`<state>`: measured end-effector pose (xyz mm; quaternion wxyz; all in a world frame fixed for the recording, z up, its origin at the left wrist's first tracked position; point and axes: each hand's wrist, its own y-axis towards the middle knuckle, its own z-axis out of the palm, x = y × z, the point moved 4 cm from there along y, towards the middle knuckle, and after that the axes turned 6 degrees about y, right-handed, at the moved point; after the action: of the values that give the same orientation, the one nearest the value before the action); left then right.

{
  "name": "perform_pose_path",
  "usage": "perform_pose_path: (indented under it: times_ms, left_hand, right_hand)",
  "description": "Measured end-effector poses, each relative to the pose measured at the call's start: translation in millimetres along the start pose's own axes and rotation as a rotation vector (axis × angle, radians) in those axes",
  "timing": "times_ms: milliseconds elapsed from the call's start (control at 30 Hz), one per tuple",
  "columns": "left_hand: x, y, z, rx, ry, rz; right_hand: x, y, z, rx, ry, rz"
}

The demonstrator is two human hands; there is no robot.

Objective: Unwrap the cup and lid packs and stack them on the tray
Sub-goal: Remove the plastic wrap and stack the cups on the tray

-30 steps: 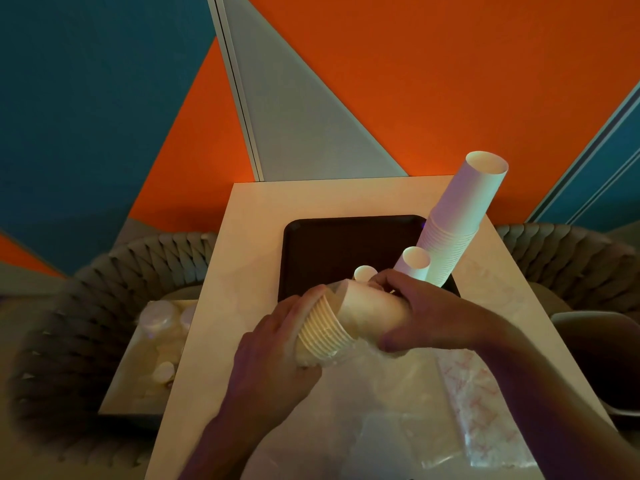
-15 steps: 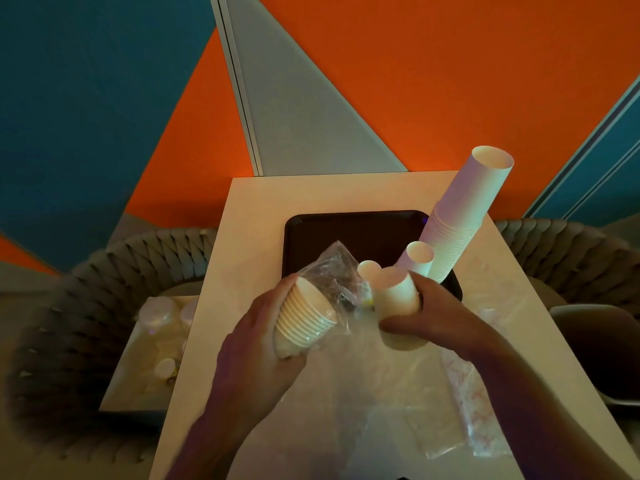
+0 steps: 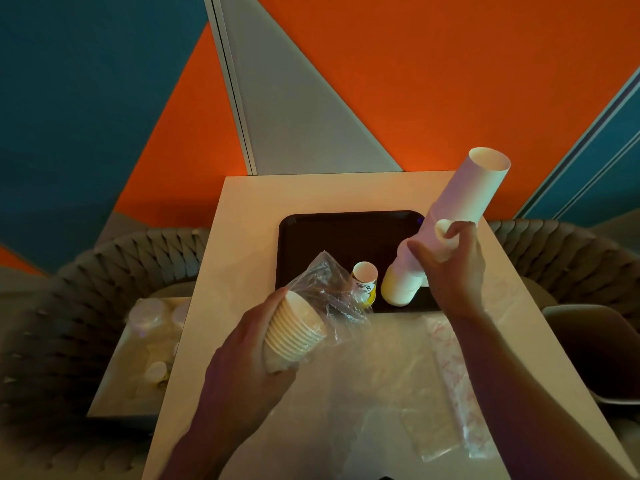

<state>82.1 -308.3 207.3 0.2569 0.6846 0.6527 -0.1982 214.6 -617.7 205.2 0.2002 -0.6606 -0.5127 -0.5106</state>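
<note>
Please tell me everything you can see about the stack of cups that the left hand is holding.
The short stack of cups looks like pale cream paper, about eight nested together, their rolled rims showing as stacked ridges. It lies tilted, the rims toward the left hand, which grips it from below and the side. Its far end sits partly inside a crumpled clear plastic wrapper. It is held above the table, just short of the dark tray.
</note>
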Motion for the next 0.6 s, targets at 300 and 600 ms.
perform_pose_path:
  times_ms: [300,600]
  left_hand:
    - [5.0,0.2,-1.0,0.02,0.023,0.014]
    - [7.9,2.8,-2.3,0.026,0.026,0.03]
  right_hand:
    - [-18.5,20.6,10.7,-0.05,-0.206,-0.084]
    - [-35.7,14.3,28.9,0.096,-0.344,0.038]
